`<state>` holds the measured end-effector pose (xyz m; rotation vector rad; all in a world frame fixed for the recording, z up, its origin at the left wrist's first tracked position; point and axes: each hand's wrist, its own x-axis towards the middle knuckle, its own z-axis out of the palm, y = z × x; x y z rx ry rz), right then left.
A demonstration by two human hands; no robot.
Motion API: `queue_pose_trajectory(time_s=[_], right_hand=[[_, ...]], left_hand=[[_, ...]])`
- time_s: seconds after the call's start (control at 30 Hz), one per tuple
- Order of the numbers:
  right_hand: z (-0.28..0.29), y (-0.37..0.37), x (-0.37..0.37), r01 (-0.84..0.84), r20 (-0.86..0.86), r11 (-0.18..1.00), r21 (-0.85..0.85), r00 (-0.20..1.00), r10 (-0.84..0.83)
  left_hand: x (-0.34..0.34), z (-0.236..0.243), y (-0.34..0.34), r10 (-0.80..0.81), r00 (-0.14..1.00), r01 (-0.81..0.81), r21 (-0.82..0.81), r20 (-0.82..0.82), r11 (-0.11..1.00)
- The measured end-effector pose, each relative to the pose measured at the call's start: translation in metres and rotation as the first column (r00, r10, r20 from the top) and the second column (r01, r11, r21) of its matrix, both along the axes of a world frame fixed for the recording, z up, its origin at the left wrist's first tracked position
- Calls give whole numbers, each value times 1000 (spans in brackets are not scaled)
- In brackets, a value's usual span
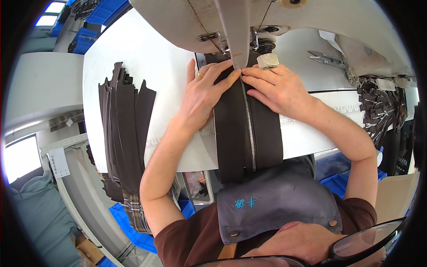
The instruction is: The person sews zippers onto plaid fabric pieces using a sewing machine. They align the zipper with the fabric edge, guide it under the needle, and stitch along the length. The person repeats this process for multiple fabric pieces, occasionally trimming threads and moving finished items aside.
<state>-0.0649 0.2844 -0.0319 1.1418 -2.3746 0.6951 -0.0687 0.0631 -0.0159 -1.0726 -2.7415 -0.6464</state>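
Note:
A dark brown fabric piece [267, 133] with a silver-toothed zipper [248, 124] down its middle lies under the sewing machine head [178, 18]. Its near end hangs over the table edge at my lap. My left hand [207, 91] rests on the cloth left of the zipper, fingers spread, a ring on one of them. From the other side, the fingers of my right hand [280, 86] are bunched together on the zipper's upper end. Both sets of fingertips almost meet just below the machine's arm, which hides the needle area. My thumbs are hidden.
Dark fabric strips [122, 115] lie in a stack on the white table [178, 155] at left. Thread snips [327, 59] rest at the back right. A bundle of zippers [380, 107] hangs at far right. Blue bins [138, 231] stand below the table.

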Motion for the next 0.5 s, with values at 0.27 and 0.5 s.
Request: queue_pose_trajectory(time_s=[0.27,0.5], right_hand=[[0,5,-32,57,-9,994,90,998,-56],[1,1,-36,66,-60,994,90,996,-61]], left_hand=[[0,-1,1,-6,1000,6,12,-11,1000],[2,-2,0,26,999,-27,-28,-37,999]])
